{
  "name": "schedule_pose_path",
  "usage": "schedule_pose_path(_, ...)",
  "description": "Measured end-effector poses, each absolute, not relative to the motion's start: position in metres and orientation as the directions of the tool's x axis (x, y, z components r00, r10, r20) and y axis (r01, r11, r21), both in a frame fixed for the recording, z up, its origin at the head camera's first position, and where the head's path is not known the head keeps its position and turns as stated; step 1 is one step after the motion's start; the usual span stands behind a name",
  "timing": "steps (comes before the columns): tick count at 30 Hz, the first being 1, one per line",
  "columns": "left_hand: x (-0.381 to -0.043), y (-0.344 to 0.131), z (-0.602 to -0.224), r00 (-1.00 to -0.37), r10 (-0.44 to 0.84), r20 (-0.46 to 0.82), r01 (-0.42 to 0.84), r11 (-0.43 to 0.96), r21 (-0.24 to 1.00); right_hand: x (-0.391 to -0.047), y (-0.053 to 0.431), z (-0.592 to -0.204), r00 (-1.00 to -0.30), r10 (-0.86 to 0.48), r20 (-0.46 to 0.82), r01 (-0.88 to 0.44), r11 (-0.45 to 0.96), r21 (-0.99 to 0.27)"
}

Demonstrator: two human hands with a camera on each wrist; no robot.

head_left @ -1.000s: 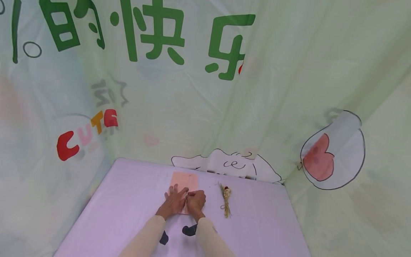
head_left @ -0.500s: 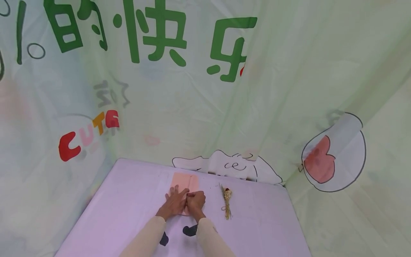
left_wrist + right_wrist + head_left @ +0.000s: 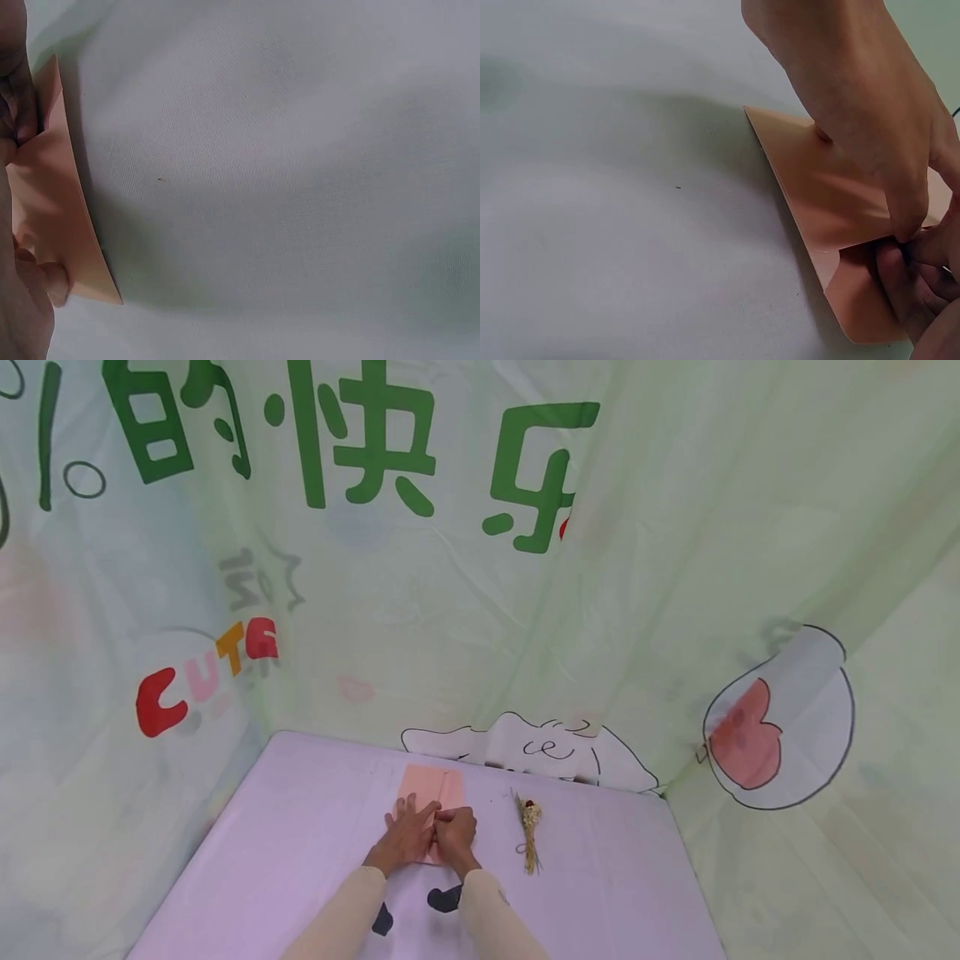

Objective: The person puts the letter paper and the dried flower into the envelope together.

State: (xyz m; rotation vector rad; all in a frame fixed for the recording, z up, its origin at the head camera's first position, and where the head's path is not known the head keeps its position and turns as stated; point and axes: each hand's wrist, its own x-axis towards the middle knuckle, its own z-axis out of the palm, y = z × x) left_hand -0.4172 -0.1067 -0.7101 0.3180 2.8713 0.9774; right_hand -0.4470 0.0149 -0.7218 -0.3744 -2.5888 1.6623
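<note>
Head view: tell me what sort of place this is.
Probably a small craft corner set up for recording: a lilac-covered table, a printed cartoon backdrop hung close behind, pink paper being folded, and a dried flower sprig beside it.

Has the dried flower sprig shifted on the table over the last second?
No. The dried flower sprig lies right of the pink paper, same gap from the right hand and the table edge; small offsets match camera drift.

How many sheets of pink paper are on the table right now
1. The pink paper lies mid-table under both hands: the left hand presses flat on it, the right hand pinches a fold. Further sheets beneath cannot be ruled out.
</note>
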Motion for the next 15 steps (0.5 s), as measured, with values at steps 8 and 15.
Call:
schedule_pose_path(8, -0.415, -0.101, -0.709, -0.975, 0.21, -0.071, 0.123, 0.779, 0.615, -0.442, 0.03, -0.715, -0.982, 0.164, -0.092, 0.146, 0.359, -0.922)
schedule_pose_path(15, -0.414, -0.104, -0.708, -0.979, 0.2, -0.034, 0.14, 0.788, 0.599, -0.443, 0.049, -0.704, -0.968, 0.225, 0.11, 0.008, 0.467, -0.884)
